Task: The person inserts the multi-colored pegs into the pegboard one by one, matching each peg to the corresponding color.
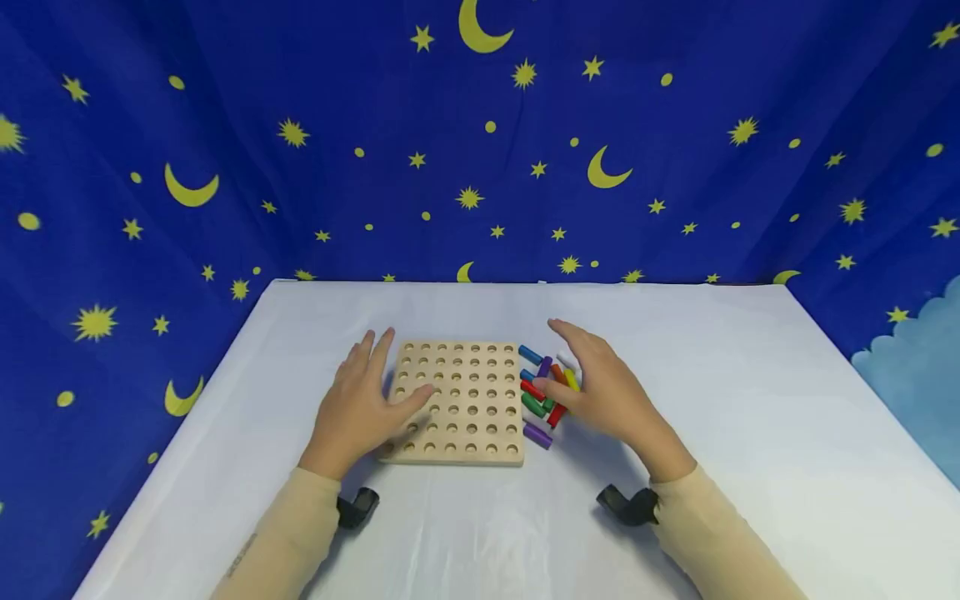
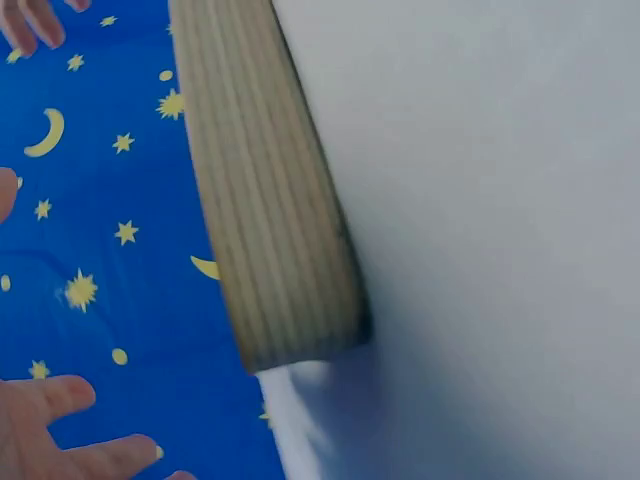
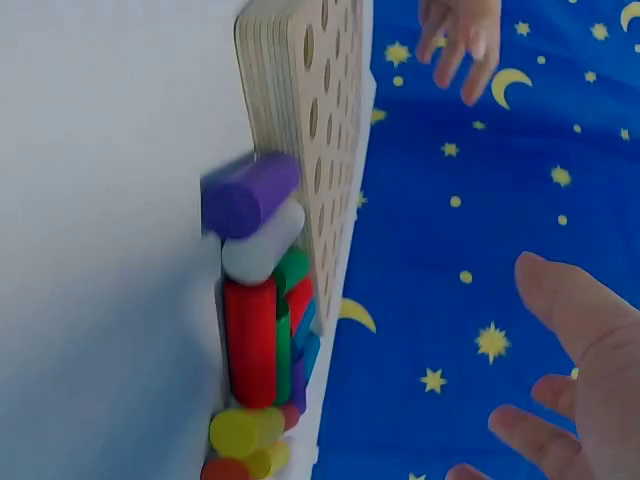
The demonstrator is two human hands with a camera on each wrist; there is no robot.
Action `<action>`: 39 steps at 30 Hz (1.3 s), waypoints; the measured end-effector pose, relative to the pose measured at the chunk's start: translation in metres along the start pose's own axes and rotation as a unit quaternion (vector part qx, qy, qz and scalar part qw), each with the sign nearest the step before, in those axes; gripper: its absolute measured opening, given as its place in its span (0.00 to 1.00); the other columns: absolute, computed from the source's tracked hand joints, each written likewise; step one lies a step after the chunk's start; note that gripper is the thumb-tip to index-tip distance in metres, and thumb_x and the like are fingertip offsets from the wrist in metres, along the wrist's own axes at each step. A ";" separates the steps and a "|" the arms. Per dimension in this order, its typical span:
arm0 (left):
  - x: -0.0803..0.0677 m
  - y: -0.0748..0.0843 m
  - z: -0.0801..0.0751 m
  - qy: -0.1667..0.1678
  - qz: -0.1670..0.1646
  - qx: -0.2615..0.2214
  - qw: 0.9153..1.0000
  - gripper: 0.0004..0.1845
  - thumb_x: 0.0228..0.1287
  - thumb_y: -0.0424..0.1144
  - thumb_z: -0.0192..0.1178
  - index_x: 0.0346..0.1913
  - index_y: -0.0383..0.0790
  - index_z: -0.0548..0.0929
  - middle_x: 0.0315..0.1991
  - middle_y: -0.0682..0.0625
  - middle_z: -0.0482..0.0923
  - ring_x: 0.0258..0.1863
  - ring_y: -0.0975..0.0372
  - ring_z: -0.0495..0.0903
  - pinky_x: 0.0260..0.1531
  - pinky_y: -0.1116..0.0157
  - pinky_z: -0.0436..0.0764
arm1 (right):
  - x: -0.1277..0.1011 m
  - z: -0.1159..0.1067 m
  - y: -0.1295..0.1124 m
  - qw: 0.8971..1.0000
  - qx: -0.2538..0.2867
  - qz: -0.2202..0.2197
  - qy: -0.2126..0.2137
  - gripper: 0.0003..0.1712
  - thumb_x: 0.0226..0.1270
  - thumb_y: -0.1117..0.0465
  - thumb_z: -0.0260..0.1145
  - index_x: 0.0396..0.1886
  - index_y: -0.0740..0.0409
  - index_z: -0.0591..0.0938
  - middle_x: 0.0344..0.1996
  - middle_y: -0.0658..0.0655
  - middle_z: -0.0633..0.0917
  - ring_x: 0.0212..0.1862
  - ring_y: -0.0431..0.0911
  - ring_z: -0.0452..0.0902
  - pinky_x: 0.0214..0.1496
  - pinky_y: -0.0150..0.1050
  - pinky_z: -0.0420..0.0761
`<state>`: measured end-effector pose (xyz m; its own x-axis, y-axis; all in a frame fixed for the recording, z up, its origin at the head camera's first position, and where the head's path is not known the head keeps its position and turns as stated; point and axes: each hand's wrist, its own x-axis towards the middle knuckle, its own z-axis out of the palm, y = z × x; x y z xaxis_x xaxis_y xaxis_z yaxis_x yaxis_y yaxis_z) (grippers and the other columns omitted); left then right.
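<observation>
Sleeves, beige, both forearms nearest cam; black wrist cams strapped below each.

L hand (image 1: 360,408): fingers straight and spread, palm down, resting on left part of pegboard (image 1: 468,400); held nothing. Thumb lay across the board's holes.

R hand (image 1: 600,383): fingers relaxed, loosely spread, hovering over the peg pile (image 1: 546,392); gripped nothing. Thumb tip just beside a red peg (image 1: 532,389); contact w/ pegs can't tell.

Pegboard: pale wood, square, rows of round holes, all holes in view vacant, flat on table (image 1: 750,433), approx. centre.

Pegs: short coloured cylinders, lying on sides, heaped against board's right edge. Noted blue peg (image 1: 530,354) at far end, purple peg (image 1: 537,434) at near end, plus green, yellow, orange between. R wrist view also showed a white peg (image 3: 262,246) beside the purple.

Table: white cloth cover. Backdrop (image 1: 480,125): blue fabric w/ yellow moons, stars.
</observation>
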<state>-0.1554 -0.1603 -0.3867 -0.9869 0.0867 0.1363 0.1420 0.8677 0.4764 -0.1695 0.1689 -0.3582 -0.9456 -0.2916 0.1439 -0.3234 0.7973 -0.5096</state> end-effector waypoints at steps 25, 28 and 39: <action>-0.033 -0.026 0.030 -0.050 0.005 -0.078 0.996 0.73 0.44 0.71 0.71 0.79 0.34 0.38 0.80 0.34 0.42 0.79 0.40 0.43 0.79 0.44 0.38 | 0.048 -0.012 0.062 0.994 0.019 0.076 -0.081 0.28 0.73 0.57 0.61 0.71 0.55 0.70 0.61 0.60 0.77 0.62 0.56 0.72 0.69 0.58 0.73; -0.033 -0.026 0.032 -0.050 0.007 -0.071 0.996 0.72 0.46 0.70 0.71 0.79 0.32 0.39 0.79 0.33 0.43 0.79 0.40 0.44 0.79 0.45 0.39 | 0.051 -0.007 0.069 0.993 0.021 0.078 -0.089 0.27 0.73 0.57 0.62 0.69 0.56 0.72 0.59 0.60 0.78 0.60 0.55 0.72 0.69 0.56 0.73; -0.035 -0.026 0.050 -0.067 0.005 -0.080 0.995 0.71 0.45 0.70 0.70 0.79 0.31 0.42 0.79 0.33 0.45 0.79 0.42 0.46 0.79 0.46 0.41 | 0.064 0.007 0.075 0.984 -0.022 0.112 -0.135 0.23 0.71 0.57 0.64 0.64 0.56 0.77 0.52 0.60 0.82 0.52 0.54 0.74 0.64 0.53 0.78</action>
<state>-0.1285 -0.1618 -0.4470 -0.9852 0.1688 0.0307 0.1524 0.7787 0.6086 -0.2544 0.2061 -0.3934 -0.9520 -0.2306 -0.2015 -0.1142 0.8779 -0.4651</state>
